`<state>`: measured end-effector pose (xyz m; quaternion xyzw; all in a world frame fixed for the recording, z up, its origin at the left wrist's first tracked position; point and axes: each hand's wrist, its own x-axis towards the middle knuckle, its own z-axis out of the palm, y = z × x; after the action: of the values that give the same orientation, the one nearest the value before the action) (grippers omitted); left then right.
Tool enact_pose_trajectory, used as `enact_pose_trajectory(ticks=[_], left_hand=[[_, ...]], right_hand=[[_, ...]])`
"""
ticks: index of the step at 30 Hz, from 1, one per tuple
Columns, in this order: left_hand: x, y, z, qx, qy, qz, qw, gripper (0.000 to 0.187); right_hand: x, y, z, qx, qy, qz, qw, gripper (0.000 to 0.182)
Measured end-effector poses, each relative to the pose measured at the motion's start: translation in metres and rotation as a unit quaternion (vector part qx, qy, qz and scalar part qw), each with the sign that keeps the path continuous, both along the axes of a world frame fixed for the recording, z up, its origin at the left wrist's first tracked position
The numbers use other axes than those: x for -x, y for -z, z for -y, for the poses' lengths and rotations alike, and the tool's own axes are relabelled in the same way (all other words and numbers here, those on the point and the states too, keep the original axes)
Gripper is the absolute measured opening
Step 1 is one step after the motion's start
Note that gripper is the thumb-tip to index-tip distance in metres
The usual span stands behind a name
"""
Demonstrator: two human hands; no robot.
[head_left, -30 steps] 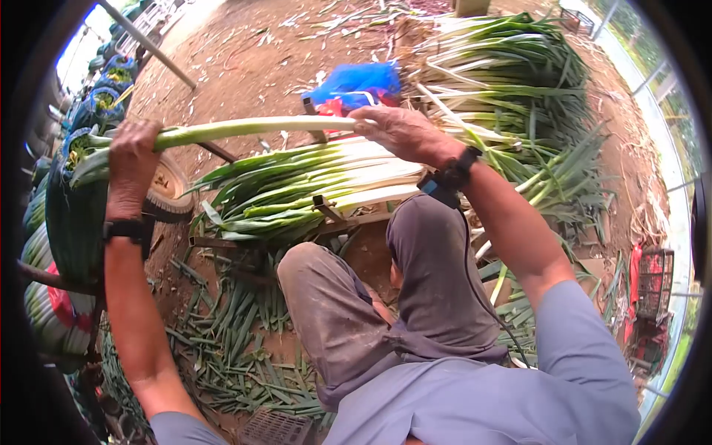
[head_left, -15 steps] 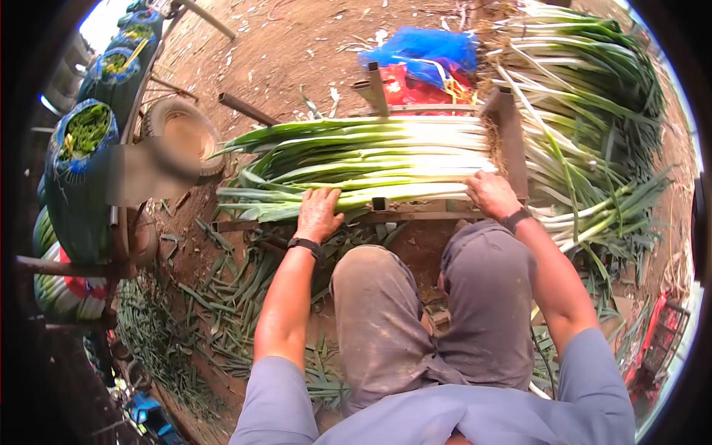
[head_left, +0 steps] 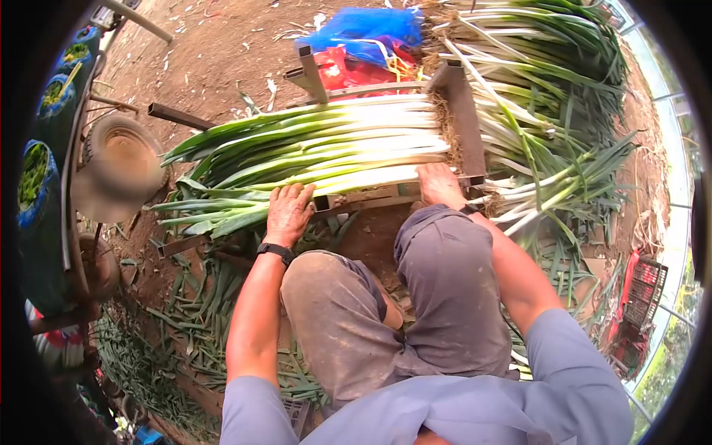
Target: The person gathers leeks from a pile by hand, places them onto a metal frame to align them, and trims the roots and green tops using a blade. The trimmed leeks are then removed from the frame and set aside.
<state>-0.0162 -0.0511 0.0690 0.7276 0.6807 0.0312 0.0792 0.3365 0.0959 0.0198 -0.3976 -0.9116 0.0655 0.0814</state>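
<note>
Head view: stack of leeks [head_left: 326, 152] lying sideways in a metal frame [head_left: 461, 119], white ends toward the frame's right plate. Left hand [head_left: 288, 213] spread flat on the green part of the nearest stalks, gripping nothing. Right hand [head_left: 439, 185] pressed on the white ends; grip impossible to tell. Loose leek pile [head_left: 549, 89] just right of the frame.

Glossy leeks [head_left: 326, 152], rusty metal rack [head_left: 463, 119]

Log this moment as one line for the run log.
left hand: flat on leeks | right hand: at root ends | leeks: stacked in metal rack
</note>
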Motion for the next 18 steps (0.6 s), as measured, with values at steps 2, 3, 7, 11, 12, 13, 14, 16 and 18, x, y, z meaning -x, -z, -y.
enact_pose_trajectory(ticks=[2,3,7,11,12,13,14,16,18], left_hand=[[-0.001,0.0,-0.001,0.002,-0.001,-0.006,1.0,0.05],[-0.003,-0.001,-0.002,0.02,-0.008,0.0,1.0,0.052],[0.004,-0.015,-0.007,0.068,0.004,0.045,0.997,0.061],[0.021,-0.019,-0.014,0.067,-0.027,0.103,0.992,0.058],[0.051,0.004,-0.012,0.045,-0.032,0.224,0.973,0.05],[0.053,-0.017,-0.014,0.061,-0.092,0.297,0.949,0.039],[0.052,-0.035,-0.02,0.066,-0.159,0.404,0.898,0.035],[0.021,-0.105,-0.029,0.09,-0.215,0.448,0.863,0.046],[-0.001,-0.129,-0.037,0.113,-0.132,0.445,0.878,0.046]], right_hand=[[0.002,0.006,0.002,0.001,0.012,0.026,1.0,0.019],[0.005,0.01,0.002,-0.006,0.013,0.019,1.0,0.021],[0.002,0.005,0.005,0.021,0.006,-0.033,0.999,0.026],[-0.001,0.01,0.015,-0.031,0.007,-0.143,0.989,0.029],[-0.006,-0.041,0.025,0.093,0.012,-0.157,0.983,0.027],[-0.014,-0.035,0.041,0.054,0.035,-0.301,0.951,0.027],[-0.027,-0.046,0.049,0.14,0.069,-0.311,0.938,0.027],[-0.062,-0.075,0.069,0.243,0.106,-0.343,0.901,0.028],[-0.103,-0.087,0.085,0.418,0.224,-0.378,0.795,0.029]])
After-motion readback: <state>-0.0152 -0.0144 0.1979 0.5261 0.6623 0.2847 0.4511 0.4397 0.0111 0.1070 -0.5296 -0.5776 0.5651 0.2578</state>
